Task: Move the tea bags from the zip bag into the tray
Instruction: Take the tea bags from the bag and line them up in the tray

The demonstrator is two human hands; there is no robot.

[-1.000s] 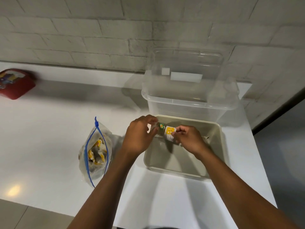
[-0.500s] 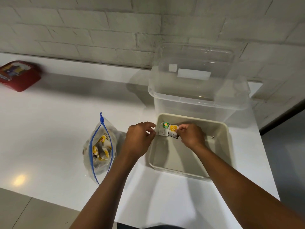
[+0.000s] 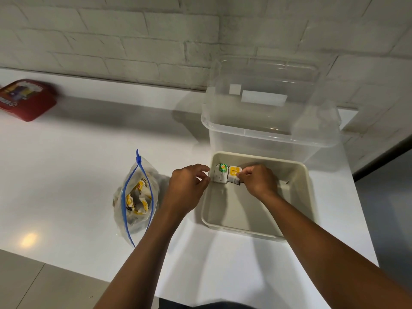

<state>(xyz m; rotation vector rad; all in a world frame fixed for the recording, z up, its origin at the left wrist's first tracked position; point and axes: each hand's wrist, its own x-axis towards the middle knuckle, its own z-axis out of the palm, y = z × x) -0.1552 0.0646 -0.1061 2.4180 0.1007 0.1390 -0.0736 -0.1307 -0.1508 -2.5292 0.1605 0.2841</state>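
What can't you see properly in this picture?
- Red box, head view: blurred and cut by the left edge; its label is unreadable.
- Zip bag: crumpled plastic hides how many tea bags remain.
- Yellow tea bag in the tray: right hand covers its side.
- Green tea bag: print too small.
- Left hand: fingertips hidden behind it.

**Two tea bags stand at tray's far-left corner; both hands at the tray**

A beige tray [image 3: 256,226] sits on the white counter [image 3: 66,175]. Inside it, toward its 11 o'clock corner, a green-tagged tea bag [image 3: 220,173] and a yellow-tagged tea bag [image 3: 234,175] stand side by side, touching. The right hand [image 3: 258,182] pinches the yellow-tagged one. The left hand [image 3: 187,188] hovers at the tray's left rim, fingers loosely curled, holding nothing. At the tray's 9 o'clock, an open zip bag [image 3: 137,197] holds more tea bags. At 12 o'clock stands a clear plastic bin [image 3: 267,130]. A red container [image 3: 24,99] lies at the counter's far left, blurred.
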